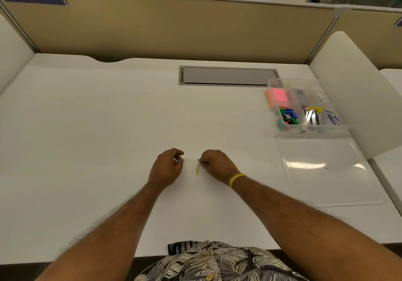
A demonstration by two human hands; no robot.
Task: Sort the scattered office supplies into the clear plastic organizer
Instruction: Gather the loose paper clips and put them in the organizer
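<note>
From my remote seat I count two paper clips, both thin bent wire. One yellow paper clip (197,169) lies flat on the smooth white desk (97,139) between the hands. One grey paper clip (199,160) is pinched at the curled fingertips of my right hand (215,165), which wears one yellow rubber wristband (236,179). My left hand (167,167) has its fingers curled in toward the thumb; I cannot tell whether they hold anything. One clear plastic organizer (274,83) sits well apart at the far right of the desk, divided into compartments. I see pink and orange sticky notes (279,98) in one, green, blue and black plastic pieces (288,117) in another, and silvery staple strips (311,117) beside those. Its flat, glossy lid (326,172) lies open on the desk, nearer me
</note>
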